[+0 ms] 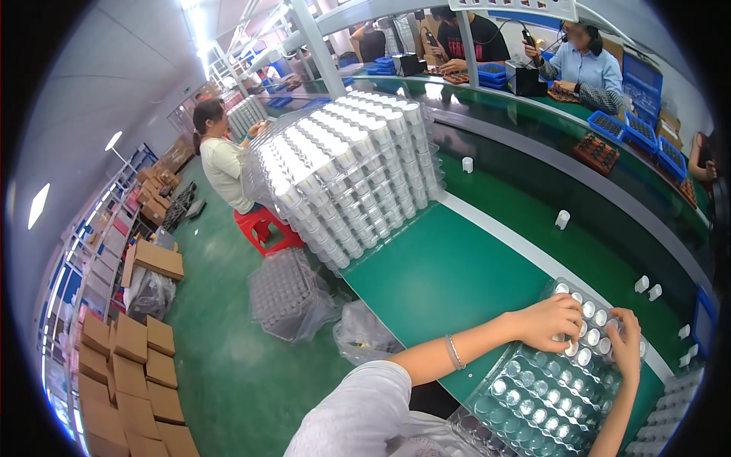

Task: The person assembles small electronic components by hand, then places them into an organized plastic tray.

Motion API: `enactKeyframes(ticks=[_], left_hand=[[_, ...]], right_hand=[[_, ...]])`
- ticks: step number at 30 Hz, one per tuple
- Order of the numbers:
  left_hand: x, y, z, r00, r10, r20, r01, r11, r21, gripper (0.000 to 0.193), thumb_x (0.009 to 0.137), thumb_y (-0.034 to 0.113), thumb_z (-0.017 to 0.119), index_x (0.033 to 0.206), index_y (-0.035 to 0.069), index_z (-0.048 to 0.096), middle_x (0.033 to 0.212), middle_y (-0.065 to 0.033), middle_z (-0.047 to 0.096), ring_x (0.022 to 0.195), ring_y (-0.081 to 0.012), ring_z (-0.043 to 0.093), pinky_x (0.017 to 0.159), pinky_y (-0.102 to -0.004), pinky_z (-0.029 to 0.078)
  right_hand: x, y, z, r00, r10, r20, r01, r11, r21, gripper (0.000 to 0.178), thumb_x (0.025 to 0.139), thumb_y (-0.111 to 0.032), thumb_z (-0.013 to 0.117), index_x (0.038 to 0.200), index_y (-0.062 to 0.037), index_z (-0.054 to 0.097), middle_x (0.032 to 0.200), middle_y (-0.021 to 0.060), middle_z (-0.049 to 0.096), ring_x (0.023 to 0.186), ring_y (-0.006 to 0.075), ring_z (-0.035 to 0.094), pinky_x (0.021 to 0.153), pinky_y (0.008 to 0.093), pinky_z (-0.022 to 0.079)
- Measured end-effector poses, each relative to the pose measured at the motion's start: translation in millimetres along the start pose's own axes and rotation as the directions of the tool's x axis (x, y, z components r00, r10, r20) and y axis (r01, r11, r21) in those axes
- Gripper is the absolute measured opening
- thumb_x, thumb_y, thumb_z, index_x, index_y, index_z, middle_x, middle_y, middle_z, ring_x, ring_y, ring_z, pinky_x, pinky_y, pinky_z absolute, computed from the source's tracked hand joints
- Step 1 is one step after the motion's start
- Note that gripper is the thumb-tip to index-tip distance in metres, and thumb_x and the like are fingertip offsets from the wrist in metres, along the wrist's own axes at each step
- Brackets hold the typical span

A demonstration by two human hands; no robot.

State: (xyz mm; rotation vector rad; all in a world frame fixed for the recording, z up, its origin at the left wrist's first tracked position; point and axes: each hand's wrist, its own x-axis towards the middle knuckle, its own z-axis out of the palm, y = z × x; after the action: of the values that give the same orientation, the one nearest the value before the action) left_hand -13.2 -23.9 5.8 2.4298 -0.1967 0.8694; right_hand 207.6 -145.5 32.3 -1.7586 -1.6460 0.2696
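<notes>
The clear plastic blister tray (544,396) lies on the near right part of the green workbench (449,282), its pockets partly filled with small white cylindrical caps (586,356) along its far rows, while the nearer pockets look empty and glossy. The left hand (550,321) rests over the far edge of the tray with fingers curled down, apparently pinching or pressing one cap into a pocket; the fingertips are hidden, so the exact grip cannot be told. The right hand (628,344) lies along the tray's right rim, fingers together and laid flat, seemingly steadying it. A thin bracelet (454,352) sits on the left forearm.

Judging from this, the step in hand is seating caps row by row into the tray. The next move would call for a fresh cap set upright over the next open pocket, while the tray is kept from sliding.

Further out, a few loose white caps (562,219) stand on the dark conveyor strip (533,190) to the far right. A tall stack of filled trays (343,167) sits at the far left end of the bench. On the floor to the left lie bagged trays (289,297) and flat cardboard boxes (129,365). Other people (221,160) work at benches beyond.
</notes>
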Motion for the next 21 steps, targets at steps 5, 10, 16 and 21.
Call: enactKeyframes(ticks=[5, 10, 16, 21], left_hand=[[0.6, 3.7, 1.8, 1.0, -0.013, 0.016, 0.013, 1.0, 0.002, 0.01, 0.069, 0.017, 0.062, 0.079, 0.013, 0.062, 0.095, -0.0028, 0.056, 0.107, -0.027, 0.045, 0.095, -0.0418, 0.032], [6.5, 3.4, -0.2, 0.998, -0.008, 0.069, 0.007, 1.0, 0.017, 0.015, 0.068, 0.015, 0.063, 0.082, 0.01, 0.06, 0.096, -0.0053, 0.056, 0.106, -0.0292, 0.047, 0.09, -0.0428, 0.037], [2.0, 1.2, -16.8, 0.985, -0.08, 0.15, 0.063, 0.991, 0.119, 0.017, 0.072, 0.016, 0.064, 0.088, 0.011, 0.063, 0.099, -0.004, 0.059, 0.109, -0.0277, 0.049, 0.09, -0.0408, 0.038], [13.6, 11.8, -14.0, 0.97, -0.147, 0.192, 0.123, 0.984, 0.131, 0.015, 0.069, 0.012, 0.066, 0.084, 0.009, 0.064, 0.099, -0.0035, 0.061, 0.109, -0.029, 0.048, 0.092, -0.0406, 0.036]], right_hand=[[-4.9, -2.7, -4.2, 1.0, -0.013, -0.002, 0.013, 1.0, -0.017, 0.025, 0.073, -0.01, 0.058, 0.098, -0.0019, 0.057, 0.096, 0.0106, 0.057, 0.091, 0.0264, 0.051, 0.083, 0.0343, 0.038], [-12.3, -0.8, -5.4, 0.997, -0.066, -0.042, 0.064, 0.996, -0.055, 0.027, 0.072, -0.013, 0.06, 0.097, -0.0012, 0.058, 0.095, 0.0139, 0.058, 0.094, 0.0312, 0.054, 0.085, 0.0386, 0.04], [3.6, 11.6, 8.2, 0.991, -0.134, 0.02, 0.135, 0.99, -0.051, 0.028, 0.08, -0.024, 0.059, 0.104, -0.0078, 0.059, 0.099, 0.0099, 0.059, 0.095, 0.0284, 0.054, 0.085, 0.039, 0.039], [-2.7, 15.2, 2.0, 0.998, -0.022, 0.057, 0.025, 0.998, -0.059, 0.031, 0.081, -0.029, 0.058, 0.108, -0.0121, 0.059, 0.103, 0.0062, 0.058, 0.098, 0.0241, 0.051, 0.088, 0.0368, 0.036]])
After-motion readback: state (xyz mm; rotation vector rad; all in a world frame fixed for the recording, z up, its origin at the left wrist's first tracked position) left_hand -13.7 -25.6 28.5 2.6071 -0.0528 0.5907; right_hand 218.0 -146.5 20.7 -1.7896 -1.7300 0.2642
